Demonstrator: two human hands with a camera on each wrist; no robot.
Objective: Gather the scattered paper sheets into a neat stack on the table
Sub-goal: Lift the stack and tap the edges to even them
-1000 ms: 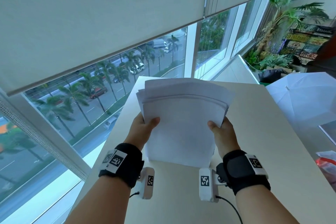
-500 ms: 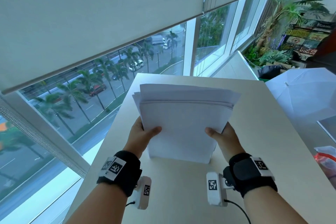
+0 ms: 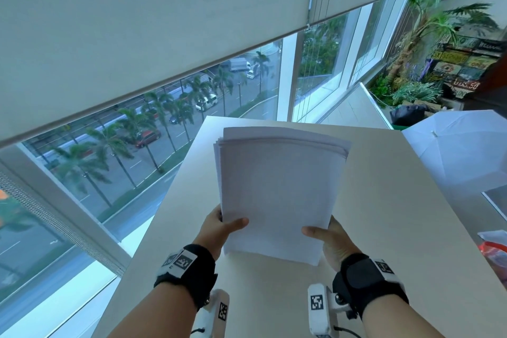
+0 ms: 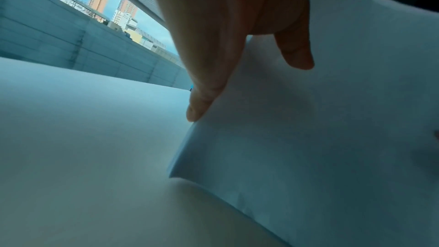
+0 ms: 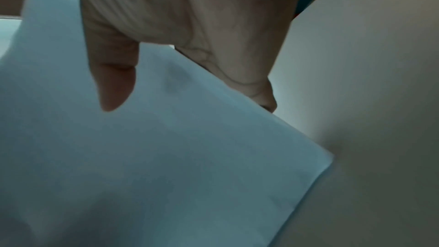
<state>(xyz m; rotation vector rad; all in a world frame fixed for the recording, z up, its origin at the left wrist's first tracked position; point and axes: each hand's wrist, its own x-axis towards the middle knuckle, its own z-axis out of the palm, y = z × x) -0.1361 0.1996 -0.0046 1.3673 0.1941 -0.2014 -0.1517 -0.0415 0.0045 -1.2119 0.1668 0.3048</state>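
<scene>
A stack of white paper sheets stands nearly upright over the beige table, its lower edge close to the tabletop. My left hand grips the lower left side, thumb on the front face and fingers behind. My right hand grips the lower right side the same way. The top edges are slightly fanned, with one back sheet higher. In the left wrist view the left hand pinches the paper stack. In the right wrist view the right hand holds the paper stack at its corner.
The table runs forward to a big window on the left. A white umbrella lies to the right, with plants behind it. A red and white bag sits at the table's right edge.
The stack has come lower and closer to me, and its fanned top edges have drawn closer together. Both hands kept their grip on its sides.
</scene>
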